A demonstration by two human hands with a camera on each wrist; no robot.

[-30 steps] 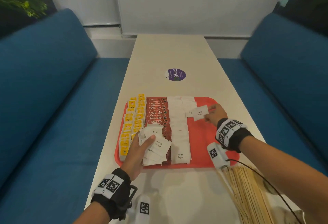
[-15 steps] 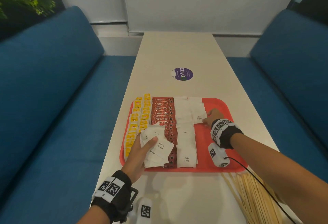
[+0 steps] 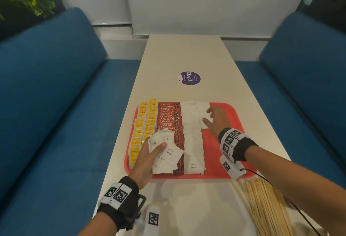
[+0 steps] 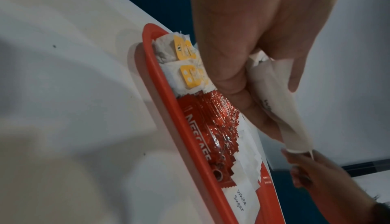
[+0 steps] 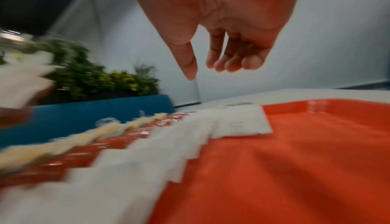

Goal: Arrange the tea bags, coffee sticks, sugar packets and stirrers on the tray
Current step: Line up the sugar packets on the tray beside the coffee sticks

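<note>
Now the right hand point(image 3: 217, 118) has let go of its sugar packet, fingers apart above the short second sugar row point(image 3: 203, 115) on the red tray point(image 3: 232, 123), while the left hand point(image 3: 148, 158) clamps the spare packets point(image 3: 164, 151), so placing goes on.

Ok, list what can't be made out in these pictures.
- Stirrers: head view, cut off by the bottom edge, partly behind the right arm; count unknown.
- Sugar stack in the left hand: count hidden, packets overlap; the thumb covers some.
- Coffee sticks: near end hidden under that stack.
- Right hand: right wrist view is blurred; contact with the second sugar row unclear.
</note>
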